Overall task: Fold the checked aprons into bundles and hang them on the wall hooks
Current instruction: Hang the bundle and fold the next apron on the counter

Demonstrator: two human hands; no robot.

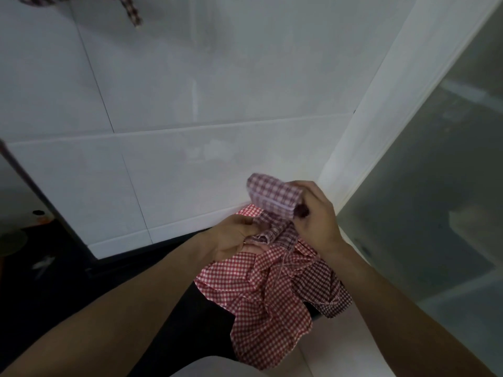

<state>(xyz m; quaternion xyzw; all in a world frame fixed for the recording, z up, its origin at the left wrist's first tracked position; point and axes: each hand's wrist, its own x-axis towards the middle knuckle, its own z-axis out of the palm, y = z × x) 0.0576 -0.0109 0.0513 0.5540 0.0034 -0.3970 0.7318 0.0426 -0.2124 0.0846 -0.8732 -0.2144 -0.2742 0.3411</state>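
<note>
A red-and-white checked apron (261, 303) lies crumpled on a dark counter (81, 281), with a darker maroon checked apron (324, 289) beside and partly under it. My right hand (315, 221) grips a folded maroon checked bundle (272, 197) raised above the pile. My left hand (234, 235) pinches a strand of the maroon cloth just below that bundle. Another checked apron (128, 9) hangs on the wall at the top left; its hook is out of view.
A white tiled wall (177, 104) stands straight ahead behind the counter. A white frame (381, 118) and a frosted glass panel (435, 186) close off the right side. A checked strap (11, 159) hangs at the left edge.
</note>
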